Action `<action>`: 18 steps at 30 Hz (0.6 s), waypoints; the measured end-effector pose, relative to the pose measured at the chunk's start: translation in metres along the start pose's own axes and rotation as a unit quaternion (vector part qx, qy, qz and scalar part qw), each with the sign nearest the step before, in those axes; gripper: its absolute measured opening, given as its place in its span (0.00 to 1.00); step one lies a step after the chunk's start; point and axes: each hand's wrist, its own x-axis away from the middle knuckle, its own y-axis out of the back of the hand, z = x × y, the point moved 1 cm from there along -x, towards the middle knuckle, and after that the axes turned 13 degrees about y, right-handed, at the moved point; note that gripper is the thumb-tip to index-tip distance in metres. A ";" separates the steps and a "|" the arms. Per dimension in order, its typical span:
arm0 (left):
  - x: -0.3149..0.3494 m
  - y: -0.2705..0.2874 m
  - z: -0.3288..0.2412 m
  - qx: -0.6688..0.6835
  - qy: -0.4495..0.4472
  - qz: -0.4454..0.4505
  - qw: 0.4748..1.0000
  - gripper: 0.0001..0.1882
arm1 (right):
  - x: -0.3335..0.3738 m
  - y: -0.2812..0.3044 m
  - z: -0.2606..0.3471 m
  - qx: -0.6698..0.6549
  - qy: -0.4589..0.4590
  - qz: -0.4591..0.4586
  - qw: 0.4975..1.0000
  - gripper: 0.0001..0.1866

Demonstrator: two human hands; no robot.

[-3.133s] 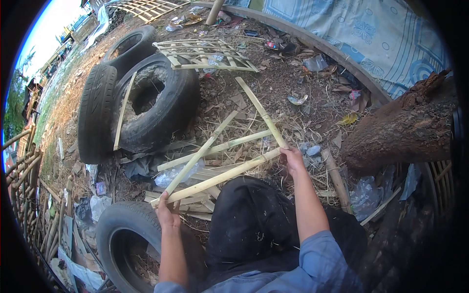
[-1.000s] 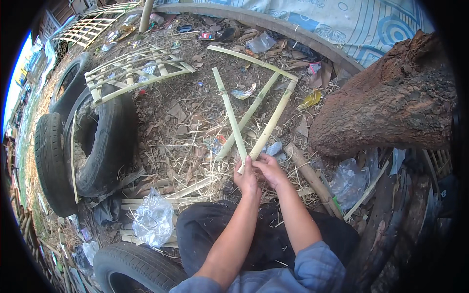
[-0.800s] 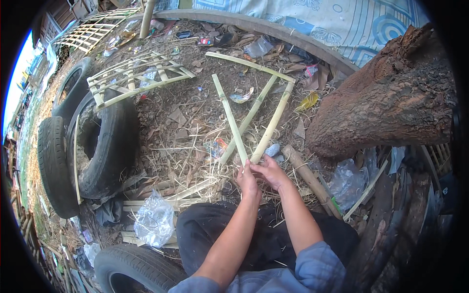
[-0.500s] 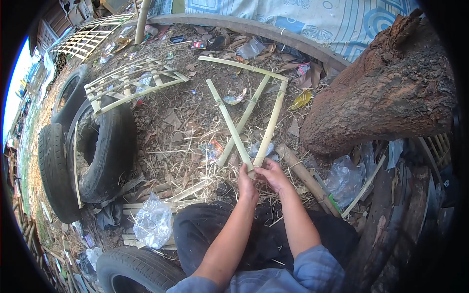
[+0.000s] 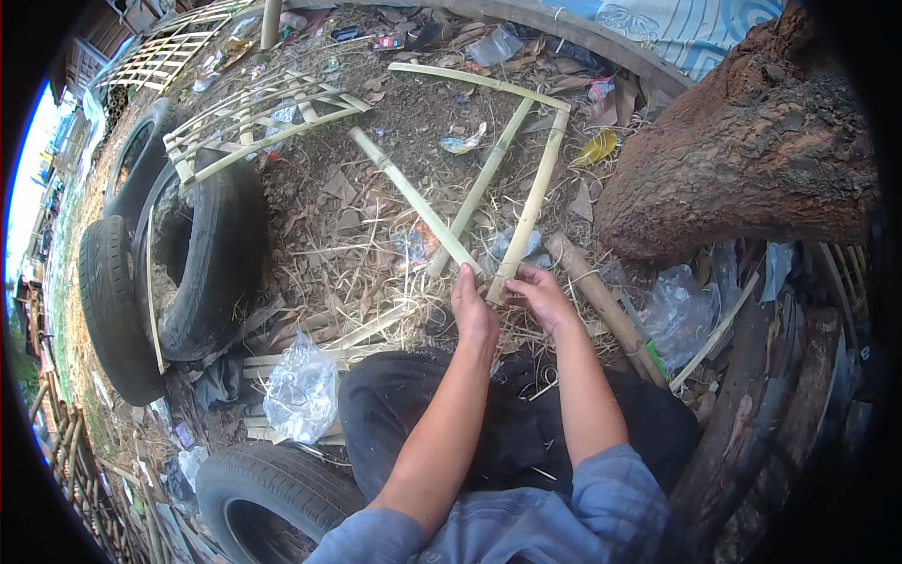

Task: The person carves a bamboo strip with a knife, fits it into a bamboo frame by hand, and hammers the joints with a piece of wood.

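Observation:
My left hand (image 5: 474,308) grips the near end of a pale split bamboo strip (image 5: 413,200), which slants away to the far left. The near end of a second bamboo strip (image 5: 533,202) is pinched in the fingers of my right hand (image 5: 545,296). This one runs away from me and meets a crosswise bamboo strip (image 5: 479,83) at its far end. Between them slants another bamboo strip (image 5: 489,174), its far end close under the crosswise one. The left strip crosses over its lower part. A small gap separates the two held ends.
A slatted bamboo lattice (image 5: 246,141) leans on old tyres (image 5: 218,273) at the left. Another tyre (image 5: 272,489) lies near my left side. A thick tree trunk (image 5: 742,160) slopes in at the right, near a bamboo pole (image 5: 601,296). Clear plastic bags (image 5: 301,390) and shavings litter the ground.
The left strip's far end has swung left, and its near end has come apart from the right strip's. My hands have separated slightly. The whole view has shifted a little.

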 end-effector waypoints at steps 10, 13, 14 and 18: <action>-0.002 0.008 -0.006 -0.054 -0.060 -0.063 0.995 0.18 | 0.000 -0.001 0.010 0.019 -0.003 0.006 1.000 0.18; -0.001 0.008 -0.009 -0.062 0.003 -0.117 0.991 0.19 | -0.004 0.003 0.009 -0.001 0.027 0.049 0.998 0.18; 0.002 0.006 -0.012 -0.078 0.015 -0.109 0.991 0.19 | -0.004 0.004 0.010 -0.003 0.027 0.047 0.999 0.18; 0.017 -0.005 -0.026 -0.105 0.049 -0.070 0.991 0.20 | -0.003 -0.001 0.021 0.016 0.075 0.103 0.992 0.20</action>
